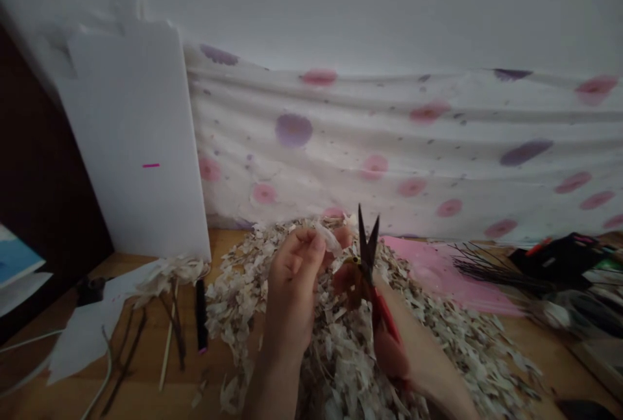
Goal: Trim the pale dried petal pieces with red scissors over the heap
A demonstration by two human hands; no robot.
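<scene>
My left hand [292, 284] pinches a thin, whitish, papery strip [327, 239] between thumb and fingers. My right hand [384, 335] is shut on a pair of red-handled scissors [372, 277], and their dark blades stand open and point upward, right next to the strip. Both hands are over a large heap of torn whitish flakes [233, 306]. The lower part of the scissors is partly hidden by my right hand.
The heap covers a wooden table [549, 342]. A white board [131, 141] and a spotted cloth [389, 147] stand behind it. Thin sticks [170, 335], a black pen [201, 316], pink paper [438, 271] and dark bristly twigs [496, 271] lie beside it.
</scene>
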